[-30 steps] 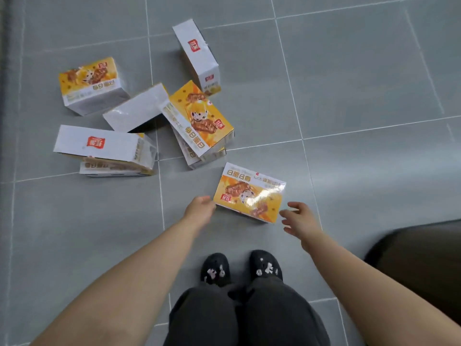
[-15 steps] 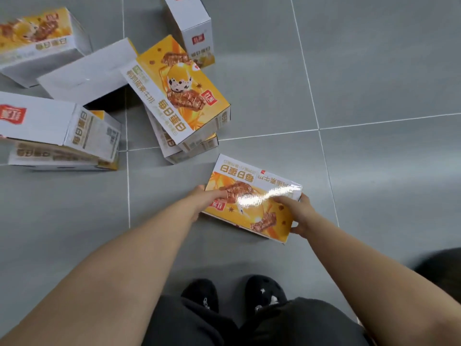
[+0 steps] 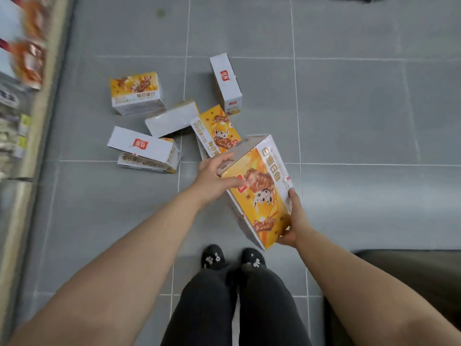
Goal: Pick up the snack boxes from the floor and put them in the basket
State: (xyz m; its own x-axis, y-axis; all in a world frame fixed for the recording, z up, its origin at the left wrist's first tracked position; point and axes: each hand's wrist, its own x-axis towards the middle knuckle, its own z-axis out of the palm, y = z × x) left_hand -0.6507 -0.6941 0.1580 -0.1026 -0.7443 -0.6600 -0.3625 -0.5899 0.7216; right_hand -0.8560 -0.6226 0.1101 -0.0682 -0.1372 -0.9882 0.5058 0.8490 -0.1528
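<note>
1 snack box (image 3: 262,196) is now lifting off the floor (image 3: 349,121), tilted, with the left hand (image 3: 212,178) gripping its upper corner and the right hand (image 3: 295,221) clasping its lower edge. Basket placement is coming next; the other boxes (image 3: 136,92) are waiting on the tiles.

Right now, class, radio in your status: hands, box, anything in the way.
Left hand and right hand both grip one snack box, tilted, lifted off the floor. Other boxes lie scattered ahead. Nothing blocks the held box.

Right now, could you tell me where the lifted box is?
Head view, right of centre: the box is held between the left hand and right hand, near the shoes.
</note>
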